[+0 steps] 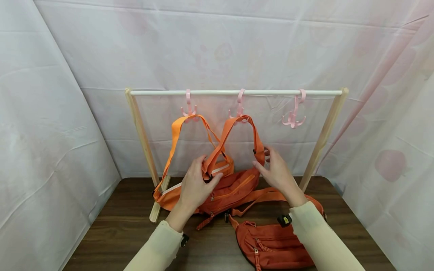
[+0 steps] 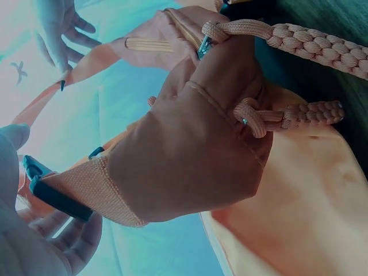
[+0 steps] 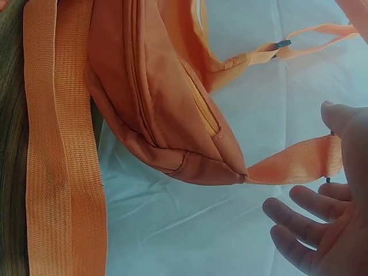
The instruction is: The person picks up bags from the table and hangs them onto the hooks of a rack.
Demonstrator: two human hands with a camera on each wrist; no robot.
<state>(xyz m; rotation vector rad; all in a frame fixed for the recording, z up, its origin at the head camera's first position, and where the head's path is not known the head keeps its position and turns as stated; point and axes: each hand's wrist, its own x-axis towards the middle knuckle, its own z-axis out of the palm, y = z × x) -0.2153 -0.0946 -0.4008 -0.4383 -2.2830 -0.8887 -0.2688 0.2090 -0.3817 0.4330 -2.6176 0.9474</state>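
Observation:
A rust-red waist bag [image 1: 234, 190] hangs by its orange strap [image 1: 256, 141] from the middle pink hook [image 1: 240, 109], its bottom low near the tabletop. My left hand [image 1: 196, 184] is at the strap's left side, thumb and fingers spread apart around the black buckle [image 2: 60, 198]. On the other side, my right hand [image 1: 276, 169] has its fingers extended and the thumb apart, beside the strap. A bright orange waist bag [image 1: 169, 199] hangs from the left pink hook [image 1: 188, 103], partly hidden behind the red bag and my left hand.
Another rust-red waist bag [image 1: 276, 246] lies on the dark wooden table [image 1: 112, 226], its strap trailing behind and partly under my right forearm. A white rail [image 1: 217, 92] on wooden posts carries the hooks. The right pink hook [image 1: 294, 116] holds no bag.

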